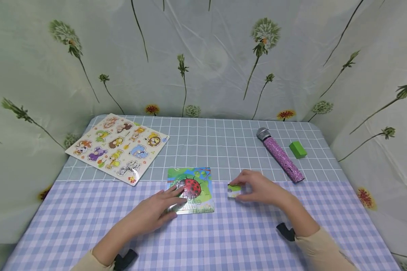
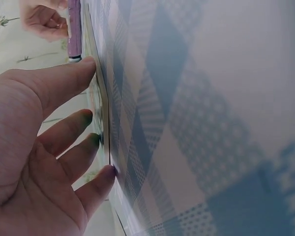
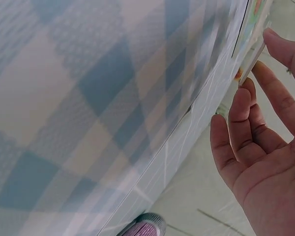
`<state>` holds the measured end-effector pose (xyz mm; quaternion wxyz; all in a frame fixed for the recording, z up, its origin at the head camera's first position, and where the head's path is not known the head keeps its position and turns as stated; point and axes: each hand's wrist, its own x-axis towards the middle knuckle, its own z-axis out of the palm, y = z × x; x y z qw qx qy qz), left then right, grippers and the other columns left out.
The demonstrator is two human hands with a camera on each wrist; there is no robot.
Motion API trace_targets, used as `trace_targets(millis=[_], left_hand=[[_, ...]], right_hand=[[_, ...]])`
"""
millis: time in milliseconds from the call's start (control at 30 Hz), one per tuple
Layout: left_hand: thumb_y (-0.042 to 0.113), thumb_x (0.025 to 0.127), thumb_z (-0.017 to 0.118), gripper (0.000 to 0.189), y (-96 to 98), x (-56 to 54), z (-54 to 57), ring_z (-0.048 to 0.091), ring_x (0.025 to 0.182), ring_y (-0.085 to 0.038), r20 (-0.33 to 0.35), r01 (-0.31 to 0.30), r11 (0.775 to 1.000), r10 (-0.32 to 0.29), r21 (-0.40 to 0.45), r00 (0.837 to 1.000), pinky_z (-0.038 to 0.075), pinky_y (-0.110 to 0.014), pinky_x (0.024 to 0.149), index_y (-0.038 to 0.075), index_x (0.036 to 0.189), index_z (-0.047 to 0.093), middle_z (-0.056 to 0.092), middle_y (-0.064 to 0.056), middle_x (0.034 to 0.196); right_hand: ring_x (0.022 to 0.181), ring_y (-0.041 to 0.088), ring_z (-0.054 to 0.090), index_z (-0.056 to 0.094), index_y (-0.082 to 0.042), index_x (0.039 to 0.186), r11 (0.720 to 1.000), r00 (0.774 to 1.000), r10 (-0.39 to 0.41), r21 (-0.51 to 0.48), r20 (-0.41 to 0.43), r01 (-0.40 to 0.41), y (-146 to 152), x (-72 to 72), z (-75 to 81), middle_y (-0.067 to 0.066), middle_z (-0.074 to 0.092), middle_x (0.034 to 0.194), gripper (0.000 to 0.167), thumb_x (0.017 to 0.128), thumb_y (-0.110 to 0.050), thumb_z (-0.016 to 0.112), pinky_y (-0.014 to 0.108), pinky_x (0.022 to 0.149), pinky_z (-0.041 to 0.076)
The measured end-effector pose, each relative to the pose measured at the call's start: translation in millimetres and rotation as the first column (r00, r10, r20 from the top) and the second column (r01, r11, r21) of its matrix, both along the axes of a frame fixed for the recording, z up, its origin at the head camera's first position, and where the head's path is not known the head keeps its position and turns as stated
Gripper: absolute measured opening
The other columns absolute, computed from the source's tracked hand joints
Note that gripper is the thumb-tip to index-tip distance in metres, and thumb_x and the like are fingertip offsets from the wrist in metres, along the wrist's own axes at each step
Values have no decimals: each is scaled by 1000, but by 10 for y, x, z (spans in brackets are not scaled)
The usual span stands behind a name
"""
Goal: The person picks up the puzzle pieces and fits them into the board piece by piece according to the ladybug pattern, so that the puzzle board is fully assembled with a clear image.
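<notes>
A square jigsaw puzzle (image 1: 201, 196) with a red ladybug on a green ground lies in the middle of the table. My left hand (image 1: 152, 211) rests over its left side, fingers spread and fairly straight, covering part of the picture. In the left wrist view the fingertips meet the puzzle's edge (image 2: 106, 118). To the right of the puzzle, my right hand (image 1: 260, 188) pinches a small green-and-white puzzle piece (image 1: 234, 192) between thumb and fingers. Seen from the right wrist, this piece (image 3: 252, 65) is a thin slab tilted above the cloth.
A board of animal pictures (image 1: 122, 146) lies at the back left. A glittery pink microphone (image 1: 280, 153) lies slantwise beyond my right hand, with a green block (image 1: 297, 149) beside it. The table wears a checked cloth (image 1: 203, 244), and a flowered curtain (image 1: 217, 67) hangs behind.
</notes>
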<state>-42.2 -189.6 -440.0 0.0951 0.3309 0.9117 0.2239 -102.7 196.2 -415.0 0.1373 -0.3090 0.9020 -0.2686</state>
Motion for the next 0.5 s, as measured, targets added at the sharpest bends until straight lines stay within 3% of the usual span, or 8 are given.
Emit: trace_targets(millis=[133,267,400,500], left_hand=[[23,100,77,47,-10,-2,11,47,155,-40,-31,-44,999,43,-9,999,49,-61,118,22,146,67,47,-11,169],[27,96,82,56,-17,-11,19,46,154,-45,-72,-138,990,136,-30,988,49,-62,118,18,149,65,47,-18,168],[32,93,85,68,-31,-15,26,43,154,-50,-56,-231,972,228,-49,972,48,-64,118,13,154,60,41,-24,169],[35,93,85,72,-45,-13,24,42,155,-49,-33,-264,963,263,-56,964,45,-65,120,10,155,57,38,-25,171]], right_hand=[[104,14,67,80,-15,125,999,999,33,-2,-6,-33,-80,-3,-7,-4,74,114,37,89,-22,88,33,94,60],[104,13,68,80,-14,125,998,997,67,-4,-28,-67,-150,-15,-28,-3,74,113,38,89,-23,88,34,94,60],[104,12,67,79,-13,126,997,996,83,8,-25,-83,-227,-16,-33,-2,74,114,39,89,-23,88,34,95,60],[105,13,68,79,-11,126,995,995,99,14,-22,-98,-296,-8,-28,0,74,114,40,90,-23,88,34,95,61]])
